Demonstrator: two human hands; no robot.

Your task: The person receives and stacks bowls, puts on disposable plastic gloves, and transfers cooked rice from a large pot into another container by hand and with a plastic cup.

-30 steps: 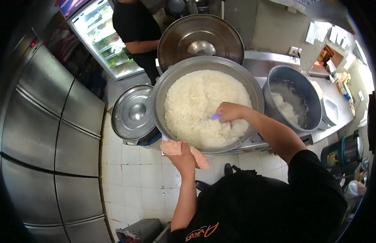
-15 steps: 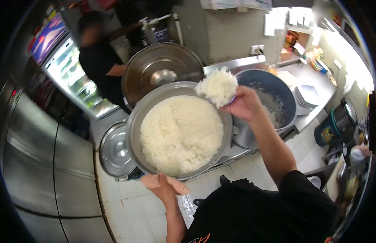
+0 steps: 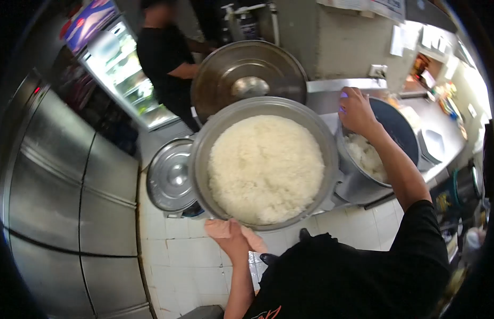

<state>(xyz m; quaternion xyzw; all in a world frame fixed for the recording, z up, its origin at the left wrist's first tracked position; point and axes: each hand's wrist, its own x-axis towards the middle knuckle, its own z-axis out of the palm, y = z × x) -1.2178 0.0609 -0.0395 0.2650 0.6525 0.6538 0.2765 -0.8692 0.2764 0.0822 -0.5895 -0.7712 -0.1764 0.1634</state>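
Observation:
A wide metal pot (image 3: 198, 175) full of white rice (image 3: 265, 165) stands in the middle. At its near rim, my left hand (image 3: 235, 242) is closed round a pink cloth (image 3: 218, 228). My right hand (image 3: 358, 111) is closed on a purple tool, of which only small bits show between the fingers, over the left rim of a deep grey pot (image 3: 403, 125). Rice (image 3: 365, 157) lies inside that deep pot. The rest of the purple tool is hidden by the hand.
A large brown lid (image 3: 279, 66) leans behind the wide pot, and a silver lid (image 3: 170, 175) lies to its left. A co-worker (image 3: 164, 58) stands by the lit fridge (image 3: 124, 66). White trays (image 3: 433, 144) rest on the right counter.
My right hand has gone from the rice in the wide pot, lifting a clump of rice, to the deep pot at the right. The clump no longer shows at the hand. My left hand keeps the cloth.

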